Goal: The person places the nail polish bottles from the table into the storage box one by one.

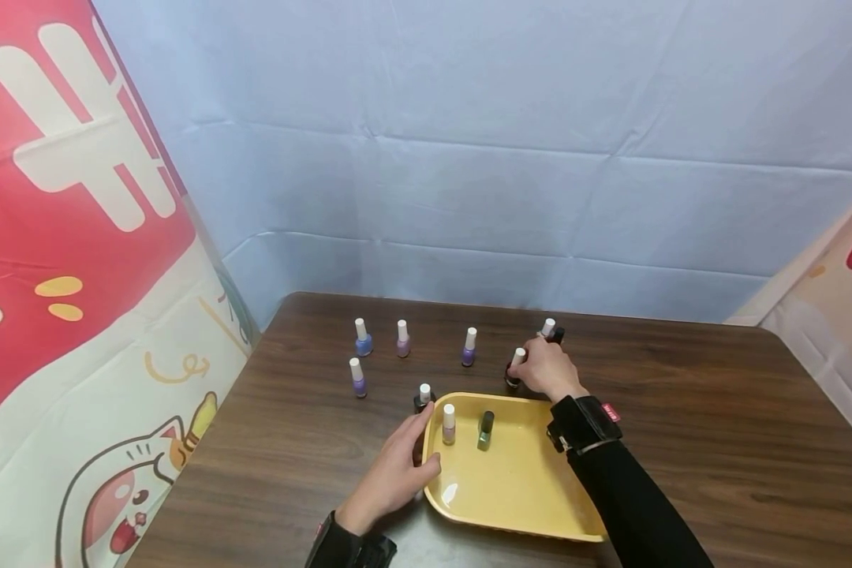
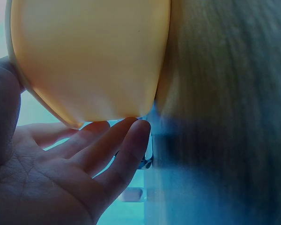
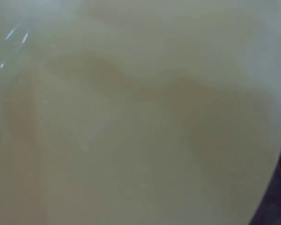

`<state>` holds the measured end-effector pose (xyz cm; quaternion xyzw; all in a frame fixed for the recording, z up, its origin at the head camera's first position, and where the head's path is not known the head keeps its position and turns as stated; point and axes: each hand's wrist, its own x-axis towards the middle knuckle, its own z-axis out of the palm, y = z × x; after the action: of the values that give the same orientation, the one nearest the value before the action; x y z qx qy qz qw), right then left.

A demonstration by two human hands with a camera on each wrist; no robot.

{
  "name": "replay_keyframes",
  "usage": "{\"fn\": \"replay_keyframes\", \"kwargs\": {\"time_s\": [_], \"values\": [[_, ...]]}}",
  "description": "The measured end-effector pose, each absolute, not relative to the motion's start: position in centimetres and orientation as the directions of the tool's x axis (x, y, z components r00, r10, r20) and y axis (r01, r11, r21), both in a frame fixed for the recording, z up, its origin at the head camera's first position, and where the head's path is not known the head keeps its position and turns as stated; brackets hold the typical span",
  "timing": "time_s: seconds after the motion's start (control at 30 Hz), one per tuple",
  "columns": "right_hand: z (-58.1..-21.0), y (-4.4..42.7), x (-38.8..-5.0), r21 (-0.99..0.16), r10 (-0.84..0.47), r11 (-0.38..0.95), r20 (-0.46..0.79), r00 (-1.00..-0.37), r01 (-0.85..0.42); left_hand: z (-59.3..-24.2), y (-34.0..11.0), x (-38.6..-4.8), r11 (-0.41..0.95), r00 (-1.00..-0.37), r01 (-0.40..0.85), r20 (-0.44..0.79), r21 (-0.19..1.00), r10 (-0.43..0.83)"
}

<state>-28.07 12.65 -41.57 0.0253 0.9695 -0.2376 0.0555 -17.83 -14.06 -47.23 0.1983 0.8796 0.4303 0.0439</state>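
My left hand (image 1: 395, 471) grips the left rim of a yellow tray (image 1: 518, 505), thumb over the rim and fingers against its outer wall. In the left wrist view, the fingers (image 2: 126, 150) lie along that wall. Inside the tray are a white-capped nail polish bottle (image 1: 449, 426) and a green, dark-capped one (image 1: 486, 431). Beyond the tray's far right corner, my right hand (image 1: 550, 369) pinches a dark, white-capped nail polish bottle (image 1: 517, 359). A white-capped bottle (image 1: 547, 326) and a black-capped one (image 1: 558, 335) stand just behind it, partly hidden.
Left of the right hand, a purple bottle (image 1: 469, 347), a lilac one (image 1: 403, 339), a blue one (image 1: 364, 339) and another purple one (image 1: 358, 379) stand on the brown table (image 1: 270, 473). A dark bottle (image 1: 424, 397) is beside the tray's far left corner. Pale cloth (image 1: 468, 197) hangs behind.
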Motion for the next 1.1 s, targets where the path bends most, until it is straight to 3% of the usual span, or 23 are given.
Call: {"fn": "replay_keyframes", "kwargs": {"time_s": [1.1], "values": [[-40.7,13.3,-27.4,-0.432,0.024,0.900,-0.076,-0.997,0.054,-47.5,-14.0,-18.1,0.537,-0.914,0.301,0.078,0.788,0.398]]}}
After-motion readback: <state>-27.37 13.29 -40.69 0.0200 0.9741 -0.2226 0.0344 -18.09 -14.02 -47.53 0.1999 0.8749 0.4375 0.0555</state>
